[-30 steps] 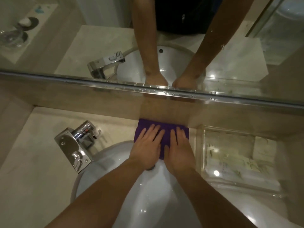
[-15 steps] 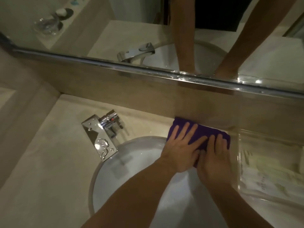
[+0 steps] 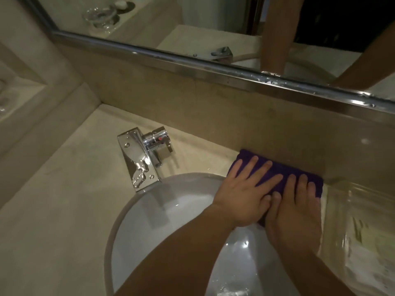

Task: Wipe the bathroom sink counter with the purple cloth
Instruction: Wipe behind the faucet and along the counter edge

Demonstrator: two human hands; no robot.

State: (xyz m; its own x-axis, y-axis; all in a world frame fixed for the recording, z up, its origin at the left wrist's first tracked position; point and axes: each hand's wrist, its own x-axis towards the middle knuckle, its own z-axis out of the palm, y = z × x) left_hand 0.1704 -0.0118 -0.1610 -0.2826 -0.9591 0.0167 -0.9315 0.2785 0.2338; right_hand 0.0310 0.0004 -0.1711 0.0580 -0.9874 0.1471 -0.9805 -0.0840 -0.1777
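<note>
A folded purple cloth (image 3: 275,167) lies on the beige stone counter (image 3: 70,199), on the strip between the white sink basin (image 3: 162,221) and the backsplash wall. My left hand (image 3: 243,195) presses flat on the cloth's left part with straight, spread fingers. My right hand (image 3: 297,212) presses flat on its right part, fingers straight and pointing toward the wall. The two hands touch side by side and hide most of the cloth.
A chrome faucet (image 3: 141,159) stands left of the cloth at the basin's back rim. A clear plastic tray (image 3: 361,231) with packets sits right of my hands. The mirror's chrome edge (image 3: 192,67) runs above the backsplash. A glass dish (image 3: 100,17) shows in the mirror.
The view has swung left, so hands and cloth now sit further right in frame. The cloth stays on the strip behind the basin, both hands still flat on it.
</note>
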